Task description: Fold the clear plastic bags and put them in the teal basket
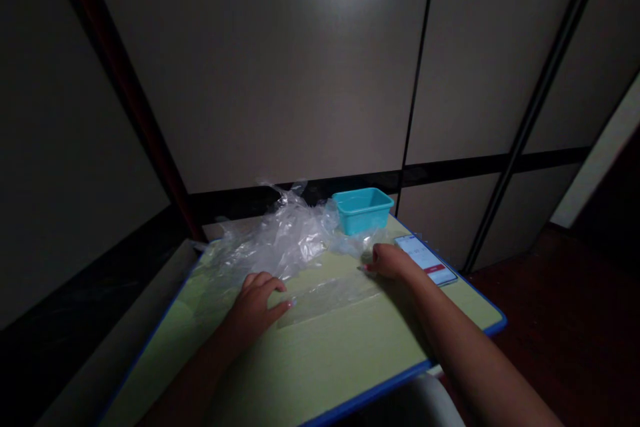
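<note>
**Both hands down on a flat piece of clear plastic**

Your left hand lies palm down on the counter, fingers spread wide and holding nothing. Its thumb tip rests at the left end of a flat piece of clear plastic. Your right hand sits at the far right end of the same piece, knuckles up and fingers curled under. The fingertips meet the plastic's edge, but in this dim light I cannot tell whether they pinch it or only press on it.

The flat piece stretches between your two hands, lying smooth on the green top, roughly in the middle of the counter.

Just beyond your left hand, a heap of crumpled clear plastic covers the far left part of the counter. Its loose edge reaches toward your left fingers. A teal tub stands upright at the far edge, touching the right side of the heap and directly beyond your right hand. A phone with its screen lit lies flat just beside your right wrist, near the counter's right edge.

The counter has a blue rim and stands against grey wall panels. A dark red floor shows to the right.
</note>
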Demonstrator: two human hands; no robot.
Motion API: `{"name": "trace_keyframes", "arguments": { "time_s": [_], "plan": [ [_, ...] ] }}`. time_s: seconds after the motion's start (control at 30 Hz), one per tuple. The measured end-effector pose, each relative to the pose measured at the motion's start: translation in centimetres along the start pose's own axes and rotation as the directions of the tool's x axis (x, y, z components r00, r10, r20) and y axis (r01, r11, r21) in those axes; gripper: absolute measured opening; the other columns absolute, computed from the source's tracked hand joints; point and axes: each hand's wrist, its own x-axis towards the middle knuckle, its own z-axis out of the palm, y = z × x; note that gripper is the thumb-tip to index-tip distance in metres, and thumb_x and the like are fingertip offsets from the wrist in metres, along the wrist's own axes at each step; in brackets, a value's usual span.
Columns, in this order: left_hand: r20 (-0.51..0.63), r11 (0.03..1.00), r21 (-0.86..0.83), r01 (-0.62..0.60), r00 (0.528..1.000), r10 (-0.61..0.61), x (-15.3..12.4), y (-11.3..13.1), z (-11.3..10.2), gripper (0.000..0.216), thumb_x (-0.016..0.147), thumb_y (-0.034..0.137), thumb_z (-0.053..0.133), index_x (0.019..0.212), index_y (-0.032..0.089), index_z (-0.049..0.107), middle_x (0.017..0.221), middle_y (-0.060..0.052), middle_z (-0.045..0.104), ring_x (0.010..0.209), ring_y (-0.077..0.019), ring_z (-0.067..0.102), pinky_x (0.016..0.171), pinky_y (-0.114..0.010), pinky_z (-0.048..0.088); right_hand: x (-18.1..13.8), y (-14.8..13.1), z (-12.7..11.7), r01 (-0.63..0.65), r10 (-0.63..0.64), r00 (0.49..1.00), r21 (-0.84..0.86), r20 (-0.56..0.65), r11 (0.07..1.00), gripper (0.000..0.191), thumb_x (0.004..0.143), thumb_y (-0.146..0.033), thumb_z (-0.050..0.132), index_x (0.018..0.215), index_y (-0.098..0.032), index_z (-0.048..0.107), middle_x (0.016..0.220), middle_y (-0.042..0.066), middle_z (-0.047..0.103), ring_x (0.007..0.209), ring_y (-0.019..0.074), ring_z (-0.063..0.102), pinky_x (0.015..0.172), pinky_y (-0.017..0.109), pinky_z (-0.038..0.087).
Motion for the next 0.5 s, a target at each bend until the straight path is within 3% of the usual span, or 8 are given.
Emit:
{"name": "trace_keyframes", "arguments": {
  "time_s": [0.2, 0.5],
  "plan": [
    [-0.004, 1.0, 0.011, 0.0, 1.0, 0.0, 0.1, -0.15, 0.03, 0.018, 0.069, 0.033, 0.062, 0.083, 0.022, 0.061, 0.089, -0.003, 0.058, 0.092, -0.0237, 0.047, 0.082, -0.036, 0.037, -0.08, -0.29, 0.25, 0.016, -0.017, 0.999, 0.025, 0.044, 1.0, 0.029, 0.066, -0.04, 0.065, 0.085, -0.018, 0.063, 0.089, 0.009, 0.066, 0.077, 0.0216, 0.061, 0.054, 0.023, 0.035],
    [0.009, 1.0, -0.012, 0.004, 1.0, -0.004, 0.11, 0.03, 0.18, 0.018, 0.067, 0.032, 0.063, 0.082, 0.023, 0.06, 0.089, -0.002, 0.057, 0.092, -0.0234, 0.046, 0.081, -0.035, 0.037, -0.1, -0.27, 0.25, 0.034, -0.033, 0.999, 0.041, -0.009, 0.999, 0.015, 0.072, -0.025, 0.057, 0.085, -0.018, 0.063, 0.092, 0.008, 0.065, 0.079, 0.0204, 0.059, 0.056, 0.023, 0.032]
  ]
}}
